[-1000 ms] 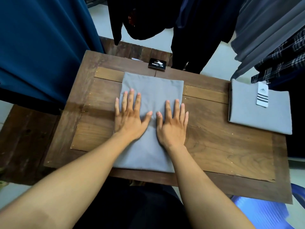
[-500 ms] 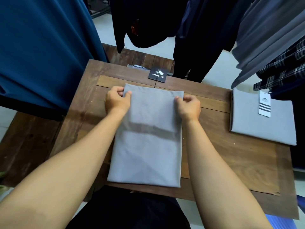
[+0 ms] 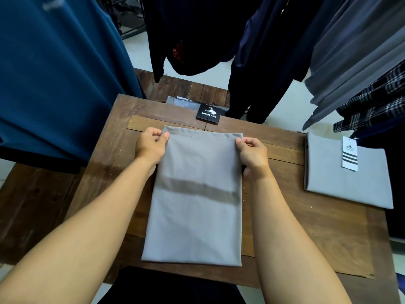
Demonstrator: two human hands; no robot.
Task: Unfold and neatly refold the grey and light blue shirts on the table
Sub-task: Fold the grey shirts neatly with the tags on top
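Where we pressed flat palms a second ago, left hand (image 3: 151,145) and right hand (image 3: 252,156) now pinch far corners of the grey shirt (image 3: 195,216) — lying long on the table (image 3: 317,227), halving fold likely next

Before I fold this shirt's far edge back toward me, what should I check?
1. Left hand pinches the shirt at its far left corner: ok.
2. Right hand pinches the far right corner: ok.
3. The shirt lies flat, side edges straight: ok.
4. Dark band across its middle, shadow or crease: cannot tell.
5. Black tag beyond the far edge, free of the shirt: cannot tell.
6. The other shirt lies apart, on the right side of the table: ok.
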